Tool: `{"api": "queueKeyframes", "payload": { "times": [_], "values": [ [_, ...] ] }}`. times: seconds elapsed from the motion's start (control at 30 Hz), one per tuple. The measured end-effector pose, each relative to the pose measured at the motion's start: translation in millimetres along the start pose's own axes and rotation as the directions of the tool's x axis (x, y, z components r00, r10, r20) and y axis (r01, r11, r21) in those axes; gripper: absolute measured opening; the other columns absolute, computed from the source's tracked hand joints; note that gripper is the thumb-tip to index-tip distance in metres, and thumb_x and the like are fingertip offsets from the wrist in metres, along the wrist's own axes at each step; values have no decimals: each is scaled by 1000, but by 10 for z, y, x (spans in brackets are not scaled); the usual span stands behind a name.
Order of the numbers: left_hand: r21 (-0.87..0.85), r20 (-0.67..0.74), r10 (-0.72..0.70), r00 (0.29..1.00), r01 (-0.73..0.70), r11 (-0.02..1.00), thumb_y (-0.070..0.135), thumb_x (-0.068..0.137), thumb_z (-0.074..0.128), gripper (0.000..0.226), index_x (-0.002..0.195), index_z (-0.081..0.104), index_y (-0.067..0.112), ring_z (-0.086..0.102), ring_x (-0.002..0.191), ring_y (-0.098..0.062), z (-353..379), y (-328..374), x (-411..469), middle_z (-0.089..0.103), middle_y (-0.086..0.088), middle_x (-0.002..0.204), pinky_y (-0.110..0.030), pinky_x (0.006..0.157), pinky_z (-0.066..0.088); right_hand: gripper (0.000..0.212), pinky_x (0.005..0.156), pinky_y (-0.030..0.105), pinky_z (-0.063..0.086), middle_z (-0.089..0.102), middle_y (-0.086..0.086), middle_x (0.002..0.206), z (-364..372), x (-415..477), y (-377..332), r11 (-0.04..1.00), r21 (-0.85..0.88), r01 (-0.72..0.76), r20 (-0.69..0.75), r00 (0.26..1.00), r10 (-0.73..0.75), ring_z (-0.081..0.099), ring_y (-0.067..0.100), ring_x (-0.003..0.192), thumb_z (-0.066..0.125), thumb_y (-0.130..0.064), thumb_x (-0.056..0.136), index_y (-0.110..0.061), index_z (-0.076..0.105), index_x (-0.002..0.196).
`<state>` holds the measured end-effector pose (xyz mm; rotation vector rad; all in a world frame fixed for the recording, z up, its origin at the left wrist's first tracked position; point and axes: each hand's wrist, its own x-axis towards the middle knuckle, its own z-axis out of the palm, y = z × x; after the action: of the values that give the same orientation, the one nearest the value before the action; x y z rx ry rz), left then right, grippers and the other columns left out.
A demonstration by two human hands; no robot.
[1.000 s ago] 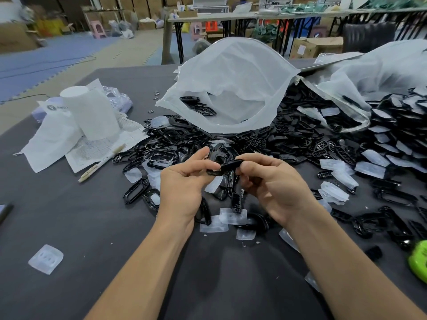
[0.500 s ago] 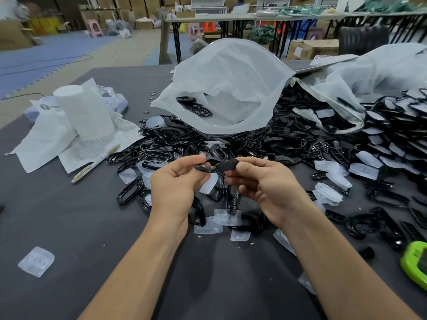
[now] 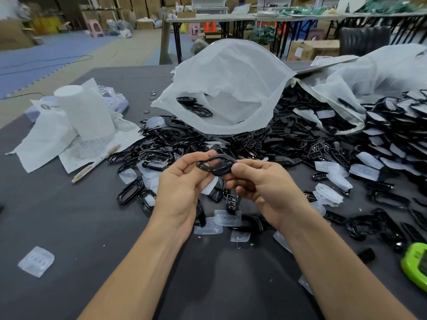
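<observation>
Here, a big dark table [image 3: 69, 227] fills the view. A white bag [image 3: 231, 88] lies open at the back, with a few black pieces inside. A wide pile of black plastic parts [image 3: 288, 139] spreads in front of the bag and off to the right. A white roll [image 3: 85, 112] stands on papers at the left. The left hand [image 3: 182, 192] and the right hand [image 3: 265, 192] are up close together over the near side of the pile. A green gadget [image 3: 416, 266] lies at the right edge. A black ring piece [image 3: 216, 166] sits between the hands. Each hand pinches one end of it with thumb and fingers. A small clear pad [image 3: 35, 260] lies alone at the left.
</observation>
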<state>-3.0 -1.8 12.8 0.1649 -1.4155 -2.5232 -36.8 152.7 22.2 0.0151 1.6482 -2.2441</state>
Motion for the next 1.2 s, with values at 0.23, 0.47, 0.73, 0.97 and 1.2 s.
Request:
{"api": "queueKeyframes", "payload": {
  "times": [0.23,0.47,0.73,0.97,1.2],
  "values": [
    [233,57,146,988,-156,960,-13,91,64,45,79,82,26,77,99,-18,-10,-51,1,81,-4,103,-24,83,60,35,54,18,55,75,11,75,19,-14,-12,977,196,-82,69,995,70,72,14,62,64,0,94,-12,80,65],
    [303,22,215,976,-212,929,-15,91,64,47,83,84,27,77,99,-16,-13,-80,3,81,-2,100,-21,82,58,28,67,19,56,69,9,86,83,-40,44,857,430,-284,245,950,192,66,16,66,65,7,71,-5,70,95],
    [172,-71,161,984,-147,974,-14,90,64,39,80,83,18,77,92,-13,-11,-66,16,81,-6,97,-19,79,57,36,67,34,66,73,19,80,196,-14,153,851,410,-327,168,945,281,71,24,68,54,11,95,0,77,69],
    [17,-86,1,996,1,1000,-9,93,59,46,70,82,23,77,88,-14,-70,49,54,81,-7,96,-21,81,60,14,52,25,57,71,15,71,174,-46,62,980,148,-133,59,990,125,70,20,55,58,9,98,-5,57,98],
    [42,164,-82,983,76,996,5,75,68,21,72,81,22,77,94,-17,-87,76,46,80,-6,99,-26,83,60,24,42,15,31,51,1,57,30,-31,0,962,-259,84,-76,991,-107,39,6,42,70,12,84,-10,67,75]
  ]
}}
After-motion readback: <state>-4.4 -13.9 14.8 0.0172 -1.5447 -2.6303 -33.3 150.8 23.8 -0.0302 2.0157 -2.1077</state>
